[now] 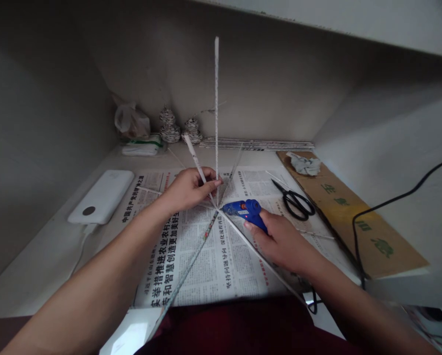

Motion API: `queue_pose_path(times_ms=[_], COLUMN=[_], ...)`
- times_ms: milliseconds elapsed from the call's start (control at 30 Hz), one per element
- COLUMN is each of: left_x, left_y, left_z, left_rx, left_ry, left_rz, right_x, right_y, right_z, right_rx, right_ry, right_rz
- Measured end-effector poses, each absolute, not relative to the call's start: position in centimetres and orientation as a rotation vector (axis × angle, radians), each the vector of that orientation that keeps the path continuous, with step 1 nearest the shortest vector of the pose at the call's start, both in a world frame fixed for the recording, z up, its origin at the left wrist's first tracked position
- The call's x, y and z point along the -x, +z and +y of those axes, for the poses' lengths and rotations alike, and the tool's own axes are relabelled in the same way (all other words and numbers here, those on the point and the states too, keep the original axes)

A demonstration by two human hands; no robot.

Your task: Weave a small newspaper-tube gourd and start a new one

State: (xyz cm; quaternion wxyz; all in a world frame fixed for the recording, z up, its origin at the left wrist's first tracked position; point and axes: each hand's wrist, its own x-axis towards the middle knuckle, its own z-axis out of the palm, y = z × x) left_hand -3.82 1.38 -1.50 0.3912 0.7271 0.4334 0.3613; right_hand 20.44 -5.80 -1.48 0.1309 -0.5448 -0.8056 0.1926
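Observation:
My right hand [280, 239] is wrapped round the handle of a blue glue gun [245, 209]. Its nozzle points left, at the spot where several thin rolled-paper sticks meet. My left hand [191, 188] pinches a paper stick [217, 108] that stands upright above this meeting point. A second paper stick [194, 155] leans up to the left, passing by the same fingers. Other sticks spread out flat like spokes, among them a white one [257, 254] running to the lower right and a greyish one [186, 273] running to the lower left. Whether the nozzle touches the sticks I cannot tell.
Newspaper [191, 281] covers the table. Black scissors [296, 202] lie right, near cardboard [354, 217] with crumpled paper [304, 163]. A white power bank [102, 197] lies left. Woven paper gourds [169, 127] and a bundle of paper sticks [257, 144] sit behind. A black cord [401, 195] hangs at right.

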Motion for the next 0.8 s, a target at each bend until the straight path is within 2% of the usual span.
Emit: queue_pose_path(times_ms=[533, 800], left_x=[3.51, 3.32], left_y=[-1.48, -1.82], left_z=[1.14, 1.15], left_rx=[-1.865, -1.958], left_ry=[0.903, 0.898], left_rz=[1.088, 1.083], right_x=[-20.42, -20.02], right_y=[-1.49, -1.81], right_z=[-6.3, -6.6], right_rx=[1.519, 1.51], right_ry=[0.613, 0.474], right_rz=[-2.275, -2.348])
